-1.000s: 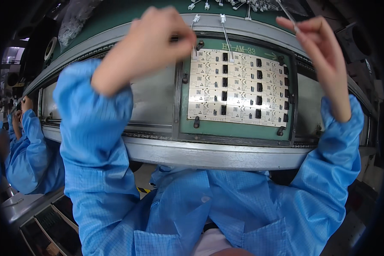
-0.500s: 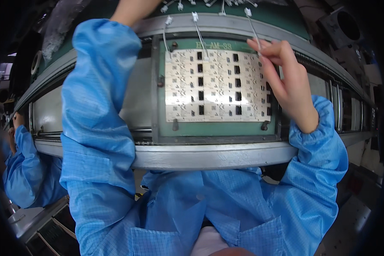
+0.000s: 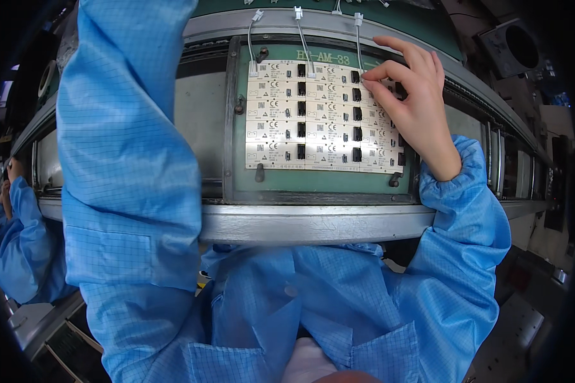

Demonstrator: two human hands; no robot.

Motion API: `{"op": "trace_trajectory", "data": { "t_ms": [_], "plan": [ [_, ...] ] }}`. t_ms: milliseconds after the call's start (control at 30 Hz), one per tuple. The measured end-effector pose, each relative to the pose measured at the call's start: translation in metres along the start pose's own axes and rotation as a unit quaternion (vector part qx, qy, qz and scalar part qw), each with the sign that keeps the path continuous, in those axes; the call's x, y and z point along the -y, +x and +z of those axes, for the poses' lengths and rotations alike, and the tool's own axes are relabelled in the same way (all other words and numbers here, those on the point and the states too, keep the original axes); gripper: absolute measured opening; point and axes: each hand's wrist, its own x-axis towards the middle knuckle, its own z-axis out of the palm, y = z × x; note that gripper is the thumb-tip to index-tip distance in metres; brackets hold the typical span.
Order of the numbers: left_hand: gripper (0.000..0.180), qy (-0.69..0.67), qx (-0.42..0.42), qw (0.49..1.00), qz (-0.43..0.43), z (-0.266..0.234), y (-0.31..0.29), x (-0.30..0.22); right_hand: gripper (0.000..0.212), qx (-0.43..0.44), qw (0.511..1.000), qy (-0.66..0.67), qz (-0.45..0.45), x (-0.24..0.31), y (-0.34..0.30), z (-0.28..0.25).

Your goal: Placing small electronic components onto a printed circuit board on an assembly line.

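The panel is looked down on from close above its near side, through a wide fisheye lens worn on the head. Edges around the panel are bowed; the rail and the wearer's coat are taken in on its near side.

The person wears a bright blue coat of thin, slightly shiny cloth, crossed by a fine grid of darker lines. The left sleeve is long, loose and deeply creased, with a rectangular stitched patch. The right sleeve is roomy too, ending in a gathered cuff around the wrist of the bare right hand. A small round button sits on the front, and straight-edged pockets lie on both sides of the chest
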Motion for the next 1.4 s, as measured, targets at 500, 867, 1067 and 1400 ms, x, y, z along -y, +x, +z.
{"op": "trace_trajectory", "data": {
  "t_ms": [500, 867, 1067, 1400],
  "plan": [
    [0.012, 0.521, 0.127, 0.83, 0.154, 0.016, -0.204, -0.056, 0.017, -0.004, 0.999, 0.024, -0.049, -0.039, 0.082, -0.014],
    [0.006, 0.377, 0.165, 0.907, -0.084, 0.006, -0.208, -0.041, 0.015, -0.027, 0.971, 0.123, 0.202, -0.051, 0.113, -0.017],
    [0.009, 0.436, 0.156, 0.885, -0.042, 0.002, -0.21, -0.049, 0.008, -0.073, 0.908, 0.382, 0.153, -0.058, 0.084, -0.03],
    [0.008, 0.453, 0.17, 0.874, -0.047, 0.005, -0.208, -0.052, 0.013, -0.099, 0.889, 0.401, 0.2, -0.028, 0.039, -0.046]
  ]
}}
